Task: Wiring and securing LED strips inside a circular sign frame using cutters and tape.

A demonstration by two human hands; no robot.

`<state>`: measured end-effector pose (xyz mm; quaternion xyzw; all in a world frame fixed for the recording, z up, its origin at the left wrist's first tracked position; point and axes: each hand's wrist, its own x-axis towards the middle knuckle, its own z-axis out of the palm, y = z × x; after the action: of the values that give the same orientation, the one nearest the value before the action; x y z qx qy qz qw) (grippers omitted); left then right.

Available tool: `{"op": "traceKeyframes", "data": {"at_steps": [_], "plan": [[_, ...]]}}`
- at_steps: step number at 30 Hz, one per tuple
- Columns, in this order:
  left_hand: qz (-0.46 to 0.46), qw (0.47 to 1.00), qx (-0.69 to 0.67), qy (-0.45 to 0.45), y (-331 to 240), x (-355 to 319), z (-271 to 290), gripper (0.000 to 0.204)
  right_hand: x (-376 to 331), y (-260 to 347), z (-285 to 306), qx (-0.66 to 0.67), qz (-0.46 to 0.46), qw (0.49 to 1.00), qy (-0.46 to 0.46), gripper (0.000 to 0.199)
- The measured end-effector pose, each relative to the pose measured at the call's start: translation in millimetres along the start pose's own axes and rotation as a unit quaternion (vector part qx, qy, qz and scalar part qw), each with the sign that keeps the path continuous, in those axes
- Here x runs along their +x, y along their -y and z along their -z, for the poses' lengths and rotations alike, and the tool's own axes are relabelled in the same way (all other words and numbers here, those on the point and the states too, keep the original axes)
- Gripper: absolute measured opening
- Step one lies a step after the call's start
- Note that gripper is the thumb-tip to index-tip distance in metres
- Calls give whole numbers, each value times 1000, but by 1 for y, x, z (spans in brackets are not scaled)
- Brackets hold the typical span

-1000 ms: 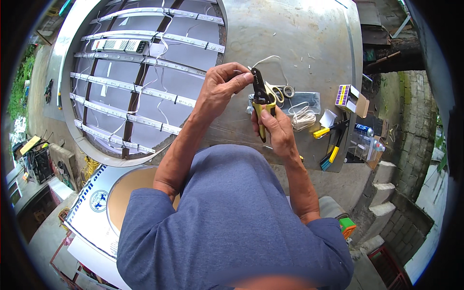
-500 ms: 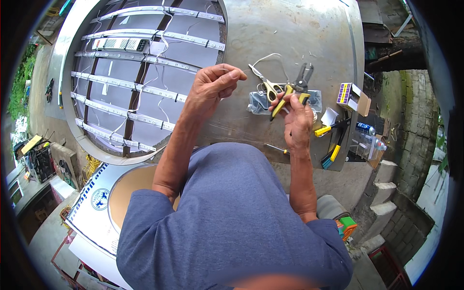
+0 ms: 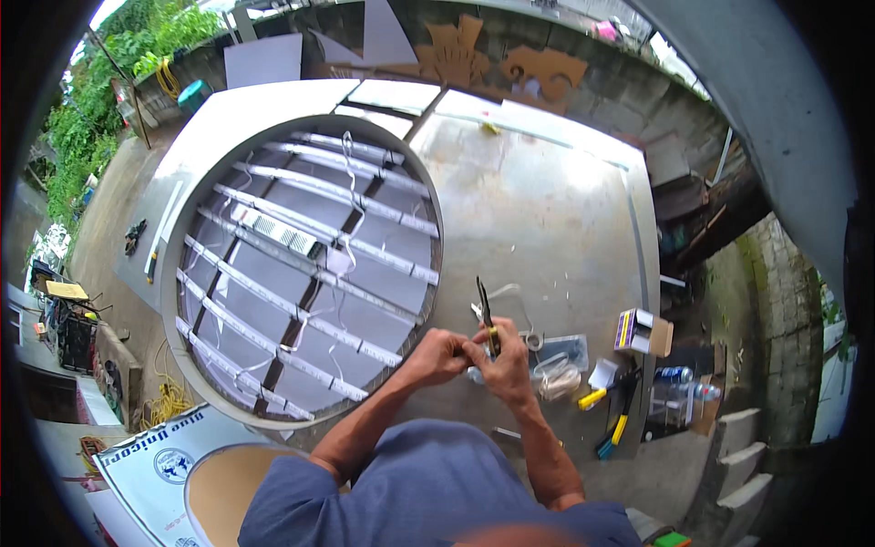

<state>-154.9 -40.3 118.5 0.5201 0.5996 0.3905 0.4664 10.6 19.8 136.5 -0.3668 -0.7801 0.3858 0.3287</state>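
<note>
My right hand is closed round yellow-and-black wire strippers, their dark jaws pointing away from me. Close against it, my left hand is closed with thumb and fingers pinched. What it pinches is too small to make out. Both hands are over the metal table, just beside the near right rim of a big round frame. White strips cross the frame, with loose white wires between them. A plastic-wrapped packet lies right of my right hand, with a bundle of pale cord by it.
Further right on the table are an open small box and yellow-and-black tools. Bottles stand beyond the table's right edge. A printed white sheet with a round brown opening lies at lower left. A block wall runs behind.
My hands have come together, the right bringing the wire strippers in to the left. The strippers have turned upright. The view has tilted up, showing more of the table's far side and the wall.
</note>
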Motion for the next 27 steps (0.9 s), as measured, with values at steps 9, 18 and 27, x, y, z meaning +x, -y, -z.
{"op": "traceKeyframes", "data": {"at_steps": [9,18,27], "plan": [[36,988,-144,31,-26,3,15,20,-8,-10,5,254,-217,942,-32,19],[13,958,-267,102,-7,10,4,26,-28,-13,19,428,-274,861,5,21],[-110,898,-417,89,-17,19,36,12,-26,-11,43,636,-263,694,213,23]]}}
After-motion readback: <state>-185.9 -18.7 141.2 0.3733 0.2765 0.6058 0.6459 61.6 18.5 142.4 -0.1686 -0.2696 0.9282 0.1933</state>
